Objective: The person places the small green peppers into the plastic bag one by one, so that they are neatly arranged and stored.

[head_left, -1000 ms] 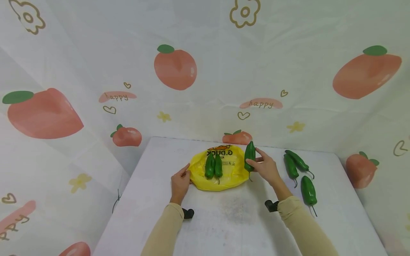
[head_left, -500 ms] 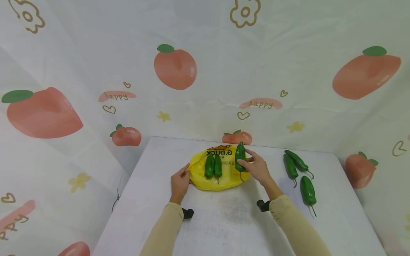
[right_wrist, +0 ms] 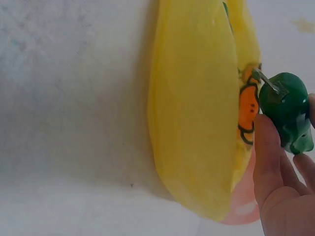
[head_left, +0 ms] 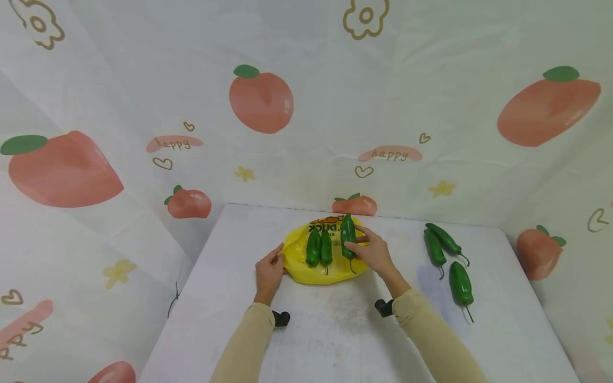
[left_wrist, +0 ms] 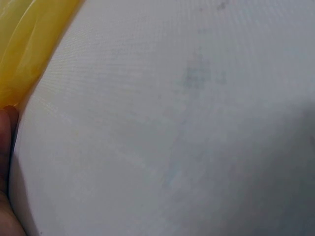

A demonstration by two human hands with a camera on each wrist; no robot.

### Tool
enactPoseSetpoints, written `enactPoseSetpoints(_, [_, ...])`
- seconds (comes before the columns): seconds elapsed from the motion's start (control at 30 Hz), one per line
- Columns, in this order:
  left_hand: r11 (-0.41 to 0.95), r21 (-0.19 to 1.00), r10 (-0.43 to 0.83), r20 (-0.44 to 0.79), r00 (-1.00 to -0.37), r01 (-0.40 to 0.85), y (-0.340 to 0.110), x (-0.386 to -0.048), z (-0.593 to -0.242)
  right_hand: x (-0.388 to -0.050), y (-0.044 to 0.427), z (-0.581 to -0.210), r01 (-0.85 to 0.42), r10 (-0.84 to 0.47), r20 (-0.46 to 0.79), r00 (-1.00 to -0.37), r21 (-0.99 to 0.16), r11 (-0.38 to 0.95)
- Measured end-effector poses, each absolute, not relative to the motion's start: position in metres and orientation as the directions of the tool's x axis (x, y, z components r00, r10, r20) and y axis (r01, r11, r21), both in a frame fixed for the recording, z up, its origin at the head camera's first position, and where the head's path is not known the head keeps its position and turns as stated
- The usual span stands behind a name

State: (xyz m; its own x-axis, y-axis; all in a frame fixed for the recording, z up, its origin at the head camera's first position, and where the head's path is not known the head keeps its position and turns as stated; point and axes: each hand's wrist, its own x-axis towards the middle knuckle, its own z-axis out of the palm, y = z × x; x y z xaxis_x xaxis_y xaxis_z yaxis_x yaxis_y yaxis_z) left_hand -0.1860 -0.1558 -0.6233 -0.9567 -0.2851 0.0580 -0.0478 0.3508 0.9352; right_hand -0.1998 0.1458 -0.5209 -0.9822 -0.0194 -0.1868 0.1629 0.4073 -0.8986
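A yellow plastic bag [head_left: 306, 274] with printed lettering lies spread on the table, its rim raised. Two green peppers [head_left: 313, 249] rest side by side within it. At the bag's left rim, my left hand [head_left: 270, 274] pinches the edge; the left wrist view catches only part of its fingers [left_wrist: 5, 142] beside the yellow plastic [left_wrist: 29, 44]. My right hand [head_left: 375, 252] holds another green pepper [head_left: 347, 234] over the bag's right part, stem toward me. In the right wrist view that pepper [right_wrist: 288, 105] sits between thumb and fingers, next to the bag's wall [right_wrist: 194, 113].
Three more green peppers lie on the right of the white table [head_left: 335, 340]: two close together [head_left: 434, 249] and one pepper [head_left: 461, 284] nearer me. A fruit-printed sheet [head_left: 306, 159] hangs behind the table and at both sides.
My right hand has carried its pepper leftward, from the bag's right edge to over the bag, close to the two peppers there. The left hand has stayed at the rim.
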Motion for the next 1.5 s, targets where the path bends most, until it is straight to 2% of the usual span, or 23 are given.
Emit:
enactPoseSetpoints(0.6, [0.343,0.934,-0.291,0.006,-0.957,-0.098,-0.157,-0.185,-0.622,-0.206,0.12,-0.531,0.13,0.003,-0.151,-0.989,-0.844,0.521])
enactPoseSetpoints(0.97, [0.33,0.942,-0.284,0.038,-0.958,-0.06,-0.157,-0.186,-0.623,-0.208,0.112,-0.536,0.087,-0.037,-0.137,-0.99,-0.789,0.608])
enactPoseSetpoints(1.5, [0.304,0.949,-0.28,0.008,-0.96,-0.08,-0.157,-0.186,-0.623,-0.215,0.099,-0.542,0.162,0.009,-0.212,-0.977,-0.717,0.678])
